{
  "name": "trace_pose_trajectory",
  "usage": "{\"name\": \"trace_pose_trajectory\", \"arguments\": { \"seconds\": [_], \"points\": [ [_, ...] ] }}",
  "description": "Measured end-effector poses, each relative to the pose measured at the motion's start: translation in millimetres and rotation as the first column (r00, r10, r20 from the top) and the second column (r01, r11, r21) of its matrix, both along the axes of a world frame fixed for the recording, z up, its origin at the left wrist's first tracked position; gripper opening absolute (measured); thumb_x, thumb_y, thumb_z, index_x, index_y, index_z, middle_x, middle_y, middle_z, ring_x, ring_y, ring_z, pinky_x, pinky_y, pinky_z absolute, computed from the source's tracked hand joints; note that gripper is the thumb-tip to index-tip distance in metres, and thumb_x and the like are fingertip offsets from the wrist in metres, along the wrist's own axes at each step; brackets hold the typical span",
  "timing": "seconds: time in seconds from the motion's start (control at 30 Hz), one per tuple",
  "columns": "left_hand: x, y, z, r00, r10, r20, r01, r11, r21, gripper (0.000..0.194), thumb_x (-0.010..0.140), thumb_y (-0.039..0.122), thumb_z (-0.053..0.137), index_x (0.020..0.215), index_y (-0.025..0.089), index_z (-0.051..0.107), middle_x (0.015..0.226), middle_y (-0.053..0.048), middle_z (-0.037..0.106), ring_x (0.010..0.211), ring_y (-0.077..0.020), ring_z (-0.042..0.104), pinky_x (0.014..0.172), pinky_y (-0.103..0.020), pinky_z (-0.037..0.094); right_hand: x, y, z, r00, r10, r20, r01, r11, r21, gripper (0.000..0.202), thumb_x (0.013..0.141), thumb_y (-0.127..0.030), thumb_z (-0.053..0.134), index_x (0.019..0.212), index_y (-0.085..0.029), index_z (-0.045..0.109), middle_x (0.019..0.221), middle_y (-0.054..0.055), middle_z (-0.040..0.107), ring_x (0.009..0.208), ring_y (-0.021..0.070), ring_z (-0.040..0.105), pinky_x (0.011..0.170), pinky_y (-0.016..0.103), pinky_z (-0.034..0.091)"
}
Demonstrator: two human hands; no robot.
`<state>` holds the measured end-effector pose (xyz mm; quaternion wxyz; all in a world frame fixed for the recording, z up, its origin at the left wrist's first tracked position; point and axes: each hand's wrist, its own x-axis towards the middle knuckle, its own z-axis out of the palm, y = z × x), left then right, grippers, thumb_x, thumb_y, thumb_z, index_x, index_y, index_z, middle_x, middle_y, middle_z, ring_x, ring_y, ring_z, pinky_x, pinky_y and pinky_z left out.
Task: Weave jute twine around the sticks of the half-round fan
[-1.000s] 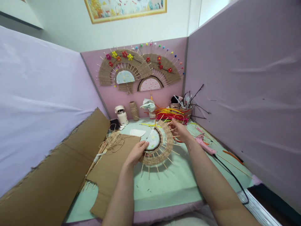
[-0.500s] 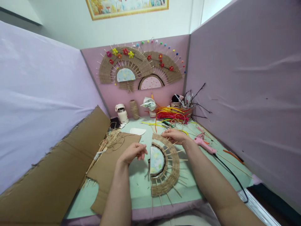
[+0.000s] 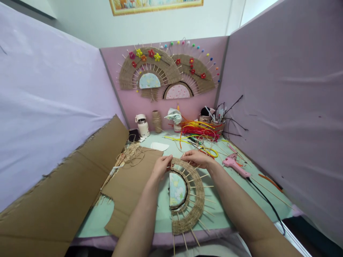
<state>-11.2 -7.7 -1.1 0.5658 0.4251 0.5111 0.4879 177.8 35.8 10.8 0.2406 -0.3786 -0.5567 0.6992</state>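
A half-round woven fan point(image 3: 198, 192) of brown twine on thin sticks is held over the table's front, its straight side to the left. At its middle is a pale blue flowered half-disc point(image 3: 177, 189) edged in black. My left hand point(image 3: 161, 167) pinches the upper left end of the woven band. With closed fingers my right hand point(image 3: 197, 158) grips the band's top outer edge near a stick. The sticks stick out beyond the band on the right and at the bottom. Some fingertips are hidden behind the weave.
A pink glue gun point(image 3: 237, 166) with a black cord lies right. Cardboard point(image 3: 131, 185) and a twine-and-stick bundle point(image 3: 125, 159) lie left. Behind stand a white bottle point(image 3: 143, 126), a twine spool point(image 3: 157, 122) and red-yellow pipe cleaners point(image 3: 199, 130). Two finished fans point(image 3: 154, 69) hang on the back panel.
My left hand has moved up and right from beside the fan and taken hold of its upper left end. The fan sits slightly lower; the view has shifted a little.
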Motion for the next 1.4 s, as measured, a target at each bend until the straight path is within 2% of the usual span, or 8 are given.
{"name": "trace_pose_trajectory", "arguments": {
  "seconds": [0.17,0.33,0.47,0.67,0.83,1.07,1.23,1.4],
  "points": [
    [-1,2,-1.3,0.999,0.037,-0.013,-0.037,0.999,0.023,0.04,0.057,0.049,0.074,0.067,0.014,0.059,0.06,0.002,0.054,0.053,-0.0083,0.049,0.053,-0.021,0.038,0,1,-1.3,1.0,-0.03,-0.008,0.03,1.0,0.001,0.033,0.061,-0.041,0.077,0.072,-0.014,0.061,0.051,-0.006,0.049,0.039,0.0017,0.031,0.038,0.017,0.014],
    [1,2,-0.8,0.999,0.039,-0.025,-0.038,0.998,0.041,0.037,0.059,0.047,0.072,0.069,0.013,0.06,0.064,0.001,0.056,0.054,-0.008,0.049,0.054,-0.021,0.038,3,10,-3.1,0.968,-0.223,-0.117,0.224,0.975,-0.003,0.037,0.071,-0.049,0.068,0.084,-0.015,0.064,0.06,-0.004,0.051,0.044,0.0029,0.033,0.039,0.016,0.019],
    [5,0,0.9,0.999,-0.01,-0.033,0.011,0.999,0.041,0.035,0.059,0.044,0.072,0.069,0.013,0.061,0.064,0.0,0.056,0.053,-0.008,0.049,0.055,-0.022,0.039,0,13,-2.6,0.928,-0.306,-0.211,0.317,0.948,0.02,0.034,0.066,-0.045,0.073,0.08,-0.015,0.063,0.062,-0.003,0.053,0.045,0.0034,0.032,0.041,0.018,0.021],
    [9,-3,3.4,0.998,-0.033,-0.046,0.034,0.999,0.028,0.032,0.057,0.042,0.073,0.065,0.012,0.063,0.06,0.0,0.056,0.054,-0.009,0.049,0.054,-0.021,0.038,-5,11,0.8,0.868,-0.347,-0.355,0.406,0.907,0.108,0.036,0.06,-0.045,0.077,0.078,-0.016,0.065,0.07,0.002,0.062,0.053,0.0062,0.041,0.046,0.021,0.026],
    [8,-3,3.7,1.0,0.005,-0.01,-0.004,0.999,0.04,0.031,0.057,0.04,0.072,0.067,0.012,0.063,0.062,0.0,0.057,0.053,-0.0079,0.048,0.052,-0.021,0.037,-1,16,-4.1,0.881,-0.357,-0.311,0.425,0.885,0.189,0.042,0.064,-0.056,0.071,0.071,-0.015,0.065,0.062,0.001,0.059,0.052,0.0072,0.039,0.046,0.022,0.023],
    [7,-1,4.4,0.993,0.096,0.066,-0.102,0.991,0.082,0.03,0.058,0.039,0.071,0.071,0.013,0.061,0.06,0.003,0.054,0.05,-0.0069,0.045,0.049,-0.02,0.034,4,18,-8.6,0.958,-0.263,-0.115,0.28,0.944,0.173,0.052,0.071,-0.066,0.058,0.066,-0.014,0.064,0.058,0.002,0.057,0.047,0.0068,0.037,0.044,0.023,0.02],
    [7,1,1.7,0.982,0.155,0.105,-0.166,0.981,0.105,0.031,0.059,0.04,0.071,0.071,0.014,0.059,0.057,0.005,0.051,0.049,-0.0071,0.044,0.048,-0.02,0.033,6,9,-6.3,0.994,-0.095,0.046,0.084,0.977,0.196,0.047,0.071,-0.06,0.062,0.067,-0.013,0.064,0.053,-0.002,0.051,0.045,0.0057,0.032,0.043,0.023,0.018],
    [7,-1,2.4,0.98,0.156,0.12,-0.167,0.982,0.09,0.028,0.061,0.038,0.07,0.073,0.014,0.059,0.056,0.005,0.051,0.049,-0.0069,0.045,0.047,-0.019,0.032,3,6,-4.9,0.986,-0.135,0.103,0.105,0.963,0.25,0.035,0.068,-0.049,0.067,0.065,-0.015,0.059,0.052,-0.005,0.046,0.045,0.0052,0.03,0.044,0.021,0.02]
  ]
}}
